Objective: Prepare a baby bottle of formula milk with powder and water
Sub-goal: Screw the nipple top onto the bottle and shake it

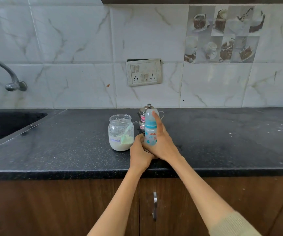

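A baby bottle (150,132) with a blue collar, clear cap and blue print stands upright on the black counter (69,147). My right hand (163,143) wraps its right side, the index finger stretched up along the cap. My left hand (139,152) grips the bottle's base from the left. Just left of them sits an open glass jar (120,132) labelled formula, holding white powder and a pale green scoop (126,136). Behind the bottle a small steel kettle (142,119) with a lid knob is partly hidden.
A dark sink (6,123) is sunk into the counter at the left, under a wall tap (8,74). A socket panel (144,72) is on the tiled wall. Wooden cabinet doors with a metal handle (155,206) lie below the counter edge.
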`<state>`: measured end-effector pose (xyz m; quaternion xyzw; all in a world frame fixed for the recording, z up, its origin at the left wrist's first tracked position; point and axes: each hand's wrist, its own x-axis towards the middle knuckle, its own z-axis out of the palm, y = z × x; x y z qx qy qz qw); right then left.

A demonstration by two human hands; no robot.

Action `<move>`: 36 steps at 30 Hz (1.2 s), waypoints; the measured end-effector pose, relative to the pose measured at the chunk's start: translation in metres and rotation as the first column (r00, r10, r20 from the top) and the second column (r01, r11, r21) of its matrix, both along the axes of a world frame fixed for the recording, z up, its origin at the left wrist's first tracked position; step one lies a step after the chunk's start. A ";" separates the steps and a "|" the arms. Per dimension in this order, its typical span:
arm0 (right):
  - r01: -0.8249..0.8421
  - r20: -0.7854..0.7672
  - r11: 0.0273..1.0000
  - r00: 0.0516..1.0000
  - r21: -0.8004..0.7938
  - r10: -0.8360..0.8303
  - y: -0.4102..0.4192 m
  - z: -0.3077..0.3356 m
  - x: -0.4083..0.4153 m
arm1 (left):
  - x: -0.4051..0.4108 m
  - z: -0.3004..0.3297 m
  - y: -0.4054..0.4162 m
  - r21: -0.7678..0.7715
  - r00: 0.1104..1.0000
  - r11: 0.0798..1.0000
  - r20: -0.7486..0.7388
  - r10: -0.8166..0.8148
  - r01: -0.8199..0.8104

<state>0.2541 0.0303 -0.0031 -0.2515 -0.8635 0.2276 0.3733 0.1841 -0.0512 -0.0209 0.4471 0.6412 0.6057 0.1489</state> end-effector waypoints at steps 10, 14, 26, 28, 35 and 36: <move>0.019 -0.009 0.993 1.000 0.114 -0.019 0.014 0.014 -0.008 | 0.002 -0.001 0.000 -0.016 0.991 0.997 0.112 0.072 -0.071; -0.060 -0.399 0.998 0.915 0.008 0.058 0.015 0.059 -0.007 | 0.002 0.001 -0.003 0.071 0.969 0.994 0.238 0.066 -0.085; -0.118 -0.512 0.993 0.852 0.020 0.112 0.011 0.077 0.002 | 0.005 0.003 -0.005 0.207 0.922 0.942 0.341 0.183 -0.263; -0.231 -0.213 0.971 0.948 0.054 0.237 0.009 0.069 0.003 | 0.006 0.003 -0.006 0.201 0.923 0.944 0.337 0.184 -0.262; -0.257 -0.077 0.964 0.962 0.073 0.262 0.011 0.061 0.009 | 0.005 0.003 -0.005 0.175 0.917 0.949 0.351 0.188 -0.261; -0.249 -0.080 0.966 0.964 0.070 0.255 0.012 0.059 0.012 | 0.005 0.002 -0.005 0.174 0.919 0.951 0.350 0.182 -0.255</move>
